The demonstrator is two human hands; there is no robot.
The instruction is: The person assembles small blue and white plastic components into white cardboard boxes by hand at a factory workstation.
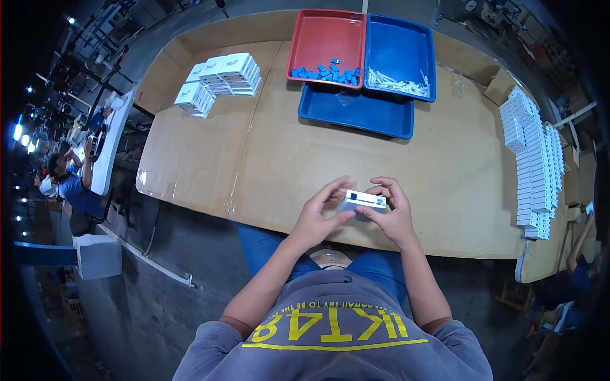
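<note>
Between my two hands, just above the near side of the table, is a small white plastic case (366, 199) with a dark opening at the left end of the side that shows. My right hand (396, 217) grips its right end, thumb along the near side and fingers curled behind. My left hand (319, 214) is closed around the left end, its thumb against the lower edge and its fingertips slightly blurred. The underside of the case is hidden by my thumbs and palms.
Cardboard covers the table (190, 159). Ahead, a red tray (327, 19) holds small blue parts (327, 74), and a blue tray (400, 25) holds white sticks (397, 82). Another blue tray (356, 120) sits nearer. White boxes (232, 66) are stacked far left; white units (532, 165) line the right edge.
</note>
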